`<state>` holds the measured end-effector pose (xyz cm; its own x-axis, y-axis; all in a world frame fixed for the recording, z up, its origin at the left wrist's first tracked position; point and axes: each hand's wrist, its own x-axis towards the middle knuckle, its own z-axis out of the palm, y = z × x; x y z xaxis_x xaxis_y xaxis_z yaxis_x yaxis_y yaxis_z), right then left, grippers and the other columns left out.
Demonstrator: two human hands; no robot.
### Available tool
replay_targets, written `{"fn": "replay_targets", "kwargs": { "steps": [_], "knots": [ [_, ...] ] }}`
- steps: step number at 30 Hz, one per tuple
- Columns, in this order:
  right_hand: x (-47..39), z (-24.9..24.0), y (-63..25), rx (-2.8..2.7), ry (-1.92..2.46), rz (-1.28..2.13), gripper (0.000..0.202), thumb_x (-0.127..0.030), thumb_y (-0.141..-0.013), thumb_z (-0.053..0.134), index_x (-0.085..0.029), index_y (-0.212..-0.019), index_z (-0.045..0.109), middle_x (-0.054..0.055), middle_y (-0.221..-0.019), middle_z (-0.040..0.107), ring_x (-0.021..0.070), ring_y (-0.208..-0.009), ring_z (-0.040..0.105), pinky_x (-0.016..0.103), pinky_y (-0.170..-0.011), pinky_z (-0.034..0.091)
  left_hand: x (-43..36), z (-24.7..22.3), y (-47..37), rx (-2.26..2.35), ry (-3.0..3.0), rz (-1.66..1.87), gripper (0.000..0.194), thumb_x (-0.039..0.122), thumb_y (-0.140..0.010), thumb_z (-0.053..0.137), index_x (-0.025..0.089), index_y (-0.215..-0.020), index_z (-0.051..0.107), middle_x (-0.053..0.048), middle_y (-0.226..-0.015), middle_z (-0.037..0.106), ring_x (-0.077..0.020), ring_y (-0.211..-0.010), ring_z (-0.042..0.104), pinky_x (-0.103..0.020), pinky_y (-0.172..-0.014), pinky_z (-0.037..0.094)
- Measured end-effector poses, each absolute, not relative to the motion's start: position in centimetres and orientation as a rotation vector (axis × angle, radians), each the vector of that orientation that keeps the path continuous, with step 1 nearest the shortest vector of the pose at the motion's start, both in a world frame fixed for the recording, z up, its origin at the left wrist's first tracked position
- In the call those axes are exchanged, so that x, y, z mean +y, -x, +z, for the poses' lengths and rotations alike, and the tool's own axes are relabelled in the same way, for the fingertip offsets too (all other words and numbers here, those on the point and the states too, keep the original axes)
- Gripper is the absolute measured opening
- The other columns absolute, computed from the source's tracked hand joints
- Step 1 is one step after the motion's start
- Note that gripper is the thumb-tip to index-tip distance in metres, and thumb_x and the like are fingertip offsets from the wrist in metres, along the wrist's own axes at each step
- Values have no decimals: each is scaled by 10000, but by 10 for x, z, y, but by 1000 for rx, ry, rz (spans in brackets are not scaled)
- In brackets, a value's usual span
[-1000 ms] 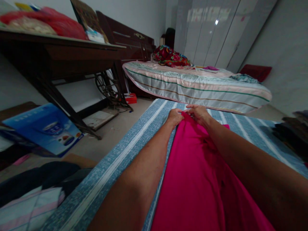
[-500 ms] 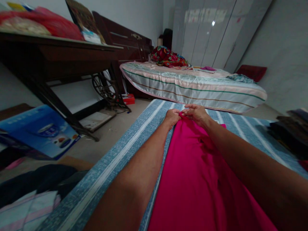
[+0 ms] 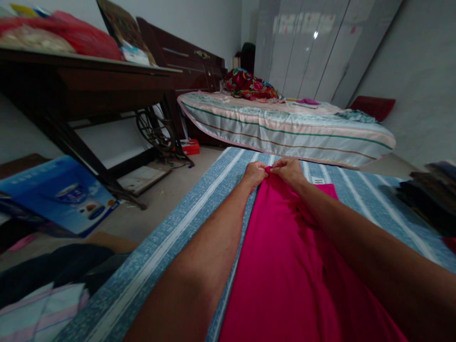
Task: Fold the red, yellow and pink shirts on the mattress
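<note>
A bright pink garment (image 3: 281,256) lies lengthwise toward me on a blue striped cloth (image 3: 192,209), with some creases along its right part. At its far end my left hand (image 3: 255,174) is closed on the top corner. Right beside it, almost touching, my right hand (image 3: 288,172) pinches the same edge between thumb and fingers. A small bit of pink fabric shows between the two hands. My right forearm passes over the garment's right side and hides part of it.
At the left stand a treadle sewing table (image 3: 107,85) and a blue box (image 3: 67,194). A bed (image 3: 285,123) is beyond the far edge. Dark folded clothes (image 3: 427,199) are stacked at the right. Clothes (image 3: 46,308) lie at the lower left.
My right hand's fingers, spread before, have drawn together in a pinch on the pink edge. A small white label right of that hand shows more. My left hand has stayed in place.
</note>
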<state>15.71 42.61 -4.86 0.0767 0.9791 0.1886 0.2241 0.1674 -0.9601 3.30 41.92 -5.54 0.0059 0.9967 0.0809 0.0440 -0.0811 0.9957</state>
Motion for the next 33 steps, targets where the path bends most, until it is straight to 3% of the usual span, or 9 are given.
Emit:
{"fn": "replay_targets", "kwargs": {
  "steps": [11,33],
  "knots": [
    [417,-47,-159,-1516,1375,818,124,-259,-575,696,-136,-575,682,-39,-421,507,70,-414,392,204,-400,278,422,-58,-33,1231,-1336,1266,192,-4,-521,521,137,-627,595,85,-449,490,-64,-429,402,-176,-465,309],
    [417,-46,-159,-1445,1375,914,133,-240,-553,707,-137,-523,629,-51,-372,450,59,-365,351,195,-351,232,418,-56,-31,1177,-1333,1238,154,17,-561,558,130,-634,632,72,-476,533,-57,-432,431,-170,-465,336]
  ]
}}
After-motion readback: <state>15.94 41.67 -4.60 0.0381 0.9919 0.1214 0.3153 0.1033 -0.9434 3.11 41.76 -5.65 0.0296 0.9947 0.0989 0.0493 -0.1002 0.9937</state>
